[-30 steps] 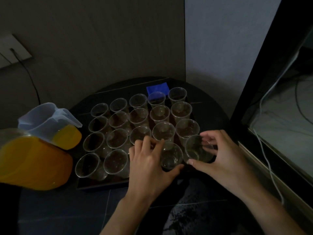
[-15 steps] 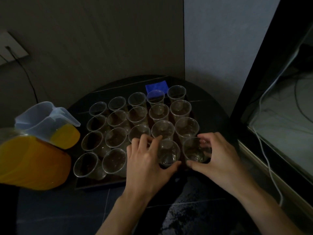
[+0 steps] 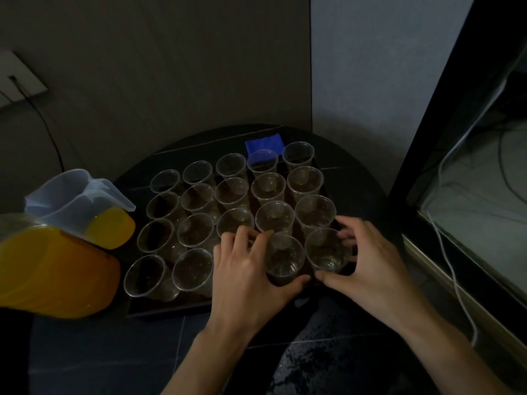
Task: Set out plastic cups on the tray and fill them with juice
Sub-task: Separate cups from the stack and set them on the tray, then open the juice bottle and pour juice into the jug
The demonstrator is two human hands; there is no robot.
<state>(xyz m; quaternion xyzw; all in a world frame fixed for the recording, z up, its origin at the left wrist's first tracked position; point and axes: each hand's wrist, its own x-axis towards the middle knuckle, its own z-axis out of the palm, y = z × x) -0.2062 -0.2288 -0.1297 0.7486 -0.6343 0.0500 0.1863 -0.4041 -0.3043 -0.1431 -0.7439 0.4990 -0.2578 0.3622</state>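
Observation:
Several clear plastic cups stand in rows on a dark tray [image 3: 159, 309] on a round black table. They all look empty. My left hand [image 3: 245, 269] curls round the front-row cup [image 3: 285, 259] second from the right, thumb at its base. My right hand [image 3: 368, 266] curls round the front right corner cup [image 3: 328, 250], thumb below and fingers behind it. Both cups stand on the tray. At the far left, a clear pitcher [image 3: 77, 206] holds orange juice.
A large orange container [image 3: 54, 275] sits beside the pitcher at the left edge. A blue cloth [image 3: 265, 143] lies behind the back row. Walls close in behind the table. A dark frame with white cables [image 3: 447, 252] runs down the right.
The front right corner cup has come down onto the tray in my right hand. Both hands stay curled round their cups.

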